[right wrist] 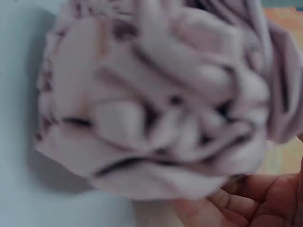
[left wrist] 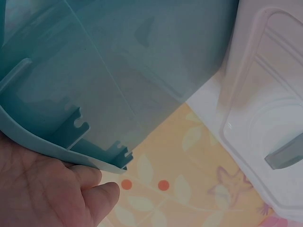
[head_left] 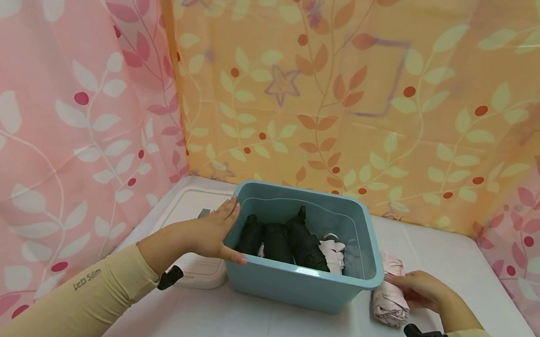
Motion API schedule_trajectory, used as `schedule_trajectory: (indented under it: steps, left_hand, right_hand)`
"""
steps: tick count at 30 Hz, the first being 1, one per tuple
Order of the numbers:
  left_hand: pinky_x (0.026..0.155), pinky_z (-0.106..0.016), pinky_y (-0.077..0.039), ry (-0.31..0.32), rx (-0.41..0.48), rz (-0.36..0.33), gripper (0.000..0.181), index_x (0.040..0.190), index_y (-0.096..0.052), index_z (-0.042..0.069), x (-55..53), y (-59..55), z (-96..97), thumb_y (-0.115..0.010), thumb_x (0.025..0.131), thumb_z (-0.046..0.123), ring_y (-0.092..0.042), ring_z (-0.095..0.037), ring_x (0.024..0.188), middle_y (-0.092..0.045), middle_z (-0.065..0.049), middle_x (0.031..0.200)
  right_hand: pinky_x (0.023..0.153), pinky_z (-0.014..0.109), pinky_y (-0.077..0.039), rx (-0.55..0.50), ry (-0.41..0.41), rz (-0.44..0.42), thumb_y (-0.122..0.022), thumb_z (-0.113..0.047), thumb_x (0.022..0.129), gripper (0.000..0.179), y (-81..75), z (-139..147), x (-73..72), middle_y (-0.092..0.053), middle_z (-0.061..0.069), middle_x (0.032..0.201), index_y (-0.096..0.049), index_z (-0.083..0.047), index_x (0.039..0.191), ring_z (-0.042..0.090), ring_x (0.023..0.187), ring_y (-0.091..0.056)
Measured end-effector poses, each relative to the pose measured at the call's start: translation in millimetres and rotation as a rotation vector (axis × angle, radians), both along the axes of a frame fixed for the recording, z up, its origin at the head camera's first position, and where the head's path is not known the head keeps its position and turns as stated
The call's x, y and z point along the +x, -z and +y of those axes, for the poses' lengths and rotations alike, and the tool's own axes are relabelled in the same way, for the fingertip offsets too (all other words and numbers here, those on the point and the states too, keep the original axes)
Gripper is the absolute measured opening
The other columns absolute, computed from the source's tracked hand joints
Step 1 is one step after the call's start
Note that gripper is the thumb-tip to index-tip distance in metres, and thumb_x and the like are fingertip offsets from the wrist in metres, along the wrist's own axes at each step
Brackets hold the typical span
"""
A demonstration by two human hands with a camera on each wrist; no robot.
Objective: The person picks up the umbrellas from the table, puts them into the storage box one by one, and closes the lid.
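Note:
A light blue plastic bin (head_left: 290,288) stands in the middle of the table. Inside it lie several black rolled bundles (head_left: 276,243) and a pale pink cloth (head_left: 333,252) at their right. My left hand (head_left: 212,232) rests on the bin's left side, fingers extended along the rim and thumb over the front corner. In the left wrist view its fingers (left wrist: 102,194) lie under the ribbed rim (left wrist: 61,153). Right of the bin, my right hand (head_left: 422,290) grips a rolled pale pink cloth (head_left: 389,302) from its right side. Folds of this roll fill the right wrist view.
A white lid (head_left: 203,272) with a grey latch (head_left: 204,213) lies on the table left of the bin, partly behind my left arm. White cloth (head_left: 436,251) covers the table. Leaf-patterned curtains, orange (head_left: 275,86) behind and pink (head_left: 36,123) at the sides, surround it.

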State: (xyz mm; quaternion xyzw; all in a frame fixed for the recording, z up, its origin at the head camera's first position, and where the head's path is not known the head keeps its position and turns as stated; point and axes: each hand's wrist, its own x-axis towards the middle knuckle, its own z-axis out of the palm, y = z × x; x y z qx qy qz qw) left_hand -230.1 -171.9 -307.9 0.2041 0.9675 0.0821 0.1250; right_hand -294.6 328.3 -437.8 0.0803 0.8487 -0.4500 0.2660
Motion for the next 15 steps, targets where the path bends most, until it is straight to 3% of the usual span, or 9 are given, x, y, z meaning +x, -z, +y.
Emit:
schedule_trajectory:
  steps: [15]
  left_hand:
    - [0.109,-0.049,-0.01,-0.007,0.003,-0.005,0.127,0.145,0.005,0.003,1.8,-0.5,1.1,-0.052,0.061,0.08,0.013,-0.027,0.138,0.015,-0.012,0.151]
  right_hand:
    - [0.052,0.025,-0.04,0.054,0.042,0.085,-0.061,-0.034,0.084,0.03,-3.0,-9,2.4,-0.046,0.0,0.058,-0.057,-0.007,0.072,0.013,0.055,-0.045]
